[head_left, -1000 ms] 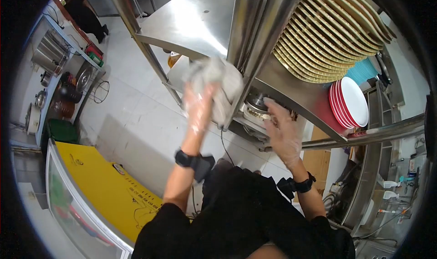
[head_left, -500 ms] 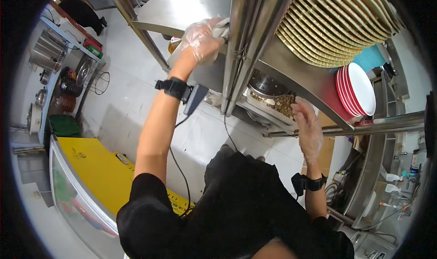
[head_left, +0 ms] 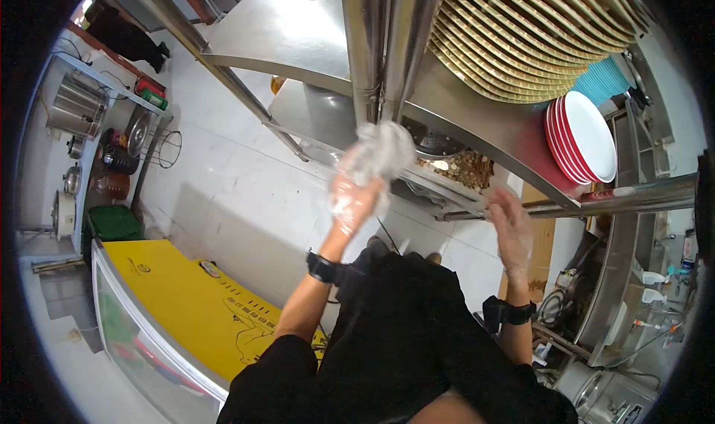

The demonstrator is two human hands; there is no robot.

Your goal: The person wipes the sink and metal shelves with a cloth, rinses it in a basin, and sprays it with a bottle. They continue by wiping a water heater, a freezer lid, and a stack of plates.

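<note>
A clear plastic glove covers my left hand (head_left: 356, 199), which is closed on a greyish-white cloth (head_left: 384, 152), both smeared by motion. The cloth overlaps the lower part of the paired steel posts (head_left: 383, 44) in this view. My right hand (head_left: 512, 234), gloved too, holds nothing; its fingers are apart and raised just below the edge of the steel shelf (head_left: 477, 130). Behind the right fingertips, on a lower level, lies a tray of brown pieces (head_left: 465, 172).
Patterned plates (head_left: 514, 44) stand stacked on the right shelf, beside red-rimmed white plates (head_left: 585, 137) and turquoise dishes (head_left: 602, 81). A yellow-topped cabinet (head_left: 186, 297) is at lower left. Pots (head_left: 78, 104) fill a rack at far left. Another person (head_left: 123, 33) is at the upper left.
My left hand has come back from the left steel shelf, moving down and right with the cloth to the front of the posts. My right hand stays nearly in place.
</note>
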